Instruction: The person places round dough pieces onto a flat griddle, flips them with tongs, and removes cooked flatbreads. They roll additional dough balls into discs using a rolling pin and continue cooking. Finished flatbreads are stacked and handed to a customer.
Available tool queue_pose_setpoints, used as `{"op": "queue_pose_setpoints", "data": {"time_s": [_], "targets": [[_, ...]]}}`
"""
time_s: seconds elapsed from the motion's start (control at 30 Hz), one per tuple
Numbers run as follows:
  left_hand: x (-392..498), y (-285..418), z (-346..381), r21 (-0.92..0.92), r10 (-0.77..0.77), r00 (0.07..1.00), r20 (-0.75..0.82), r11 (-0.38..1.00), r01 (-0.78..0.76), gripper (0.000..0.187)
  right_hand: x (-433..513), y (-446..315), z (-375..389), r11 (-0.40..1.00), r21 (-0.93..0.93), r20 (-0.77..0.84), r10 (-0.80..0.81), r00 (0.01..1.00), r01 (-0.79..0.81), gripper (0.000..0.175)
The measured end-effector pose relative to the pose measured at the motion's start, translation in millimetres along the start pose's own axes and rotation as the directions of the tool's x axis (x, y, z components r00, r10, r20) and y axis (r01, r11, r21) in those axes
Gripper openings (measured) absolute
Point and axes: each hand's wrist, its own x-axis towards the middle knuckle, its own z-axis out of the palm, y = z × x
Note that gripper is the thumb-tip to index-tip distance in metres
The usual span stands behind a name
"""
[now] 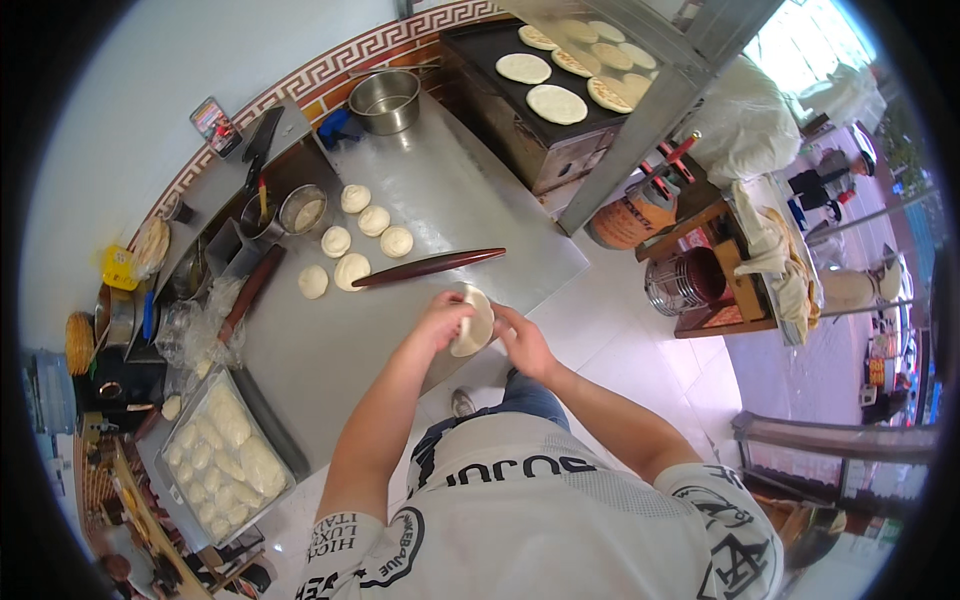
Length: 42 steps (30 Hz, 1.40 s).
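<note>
A flattened round of dough (474, 324) is held up on edge in front of my body, over the near edge of the steel worktable (420, 187). My left hand (444, 321) pinches it from the left, thumb and fingers at its rim. On the right, my right hand (526, 346) has its fingertips at the opposite rim; part of its grip is hidden. Just beyond lies a dark wooden rolling pin (431, 267) with tapered ends. Its left tip touches or overlaps a dough ball (352, 271). Several more coiled dough balls (373, 220) sit farther off on the steel.
A black griddle (480, 45) at the back holds several flatbreads (556, 103). Beside it stands a steel pot (385, 101). Metal bowls (303, 208) and a second rolling pin (252, 291) are to the left. A plastic-covered tray of dough (225, 457) sits lower left. A metal post (637, 127) rises at right.
</note>
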Motion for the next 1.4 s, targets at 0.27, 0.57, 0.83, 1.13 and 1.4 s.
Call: {"op": "queue_pose_setpoints", "data": {"time_s": [0.27,0.57,0.83,1.13,1.4], "targets": [[-13,52,-14,0.891,0.772,0.634,0.05,0.252,-0.377,0.062,30,-73,-33,0.527,0.725,0.087,0.568,0.818,-0.443,0.039],[27,-37,-49,0.921,0.7,0.632,0.332,-0.094,-0.379,0.059,304,-254,-180,0.71,-0.669,-0.355,-0.567,0.744,0.222,0.027],[-66,-78,-65,0.936,0.711,0.612,-0.347,0.306,0.176,0.061,585,-205,-204,0.461,-0.887,-0.238,-0.517,0.822,0.033,0.043],[-73,-85,-73,0.887,0.71,0.533,-0.461,0.372,0.272,0.056,583,-191,-249,0.382,-0.92,-0.292,-0.524,0.8,-0.086,0.055],[-84,-75,-75,0.85,0.645,0.558,-0.522,0.451,0.273,0.061,416,-187,11,0.463,-0.316,0.101,-0.851,0.515,0.828,0.04]]}}
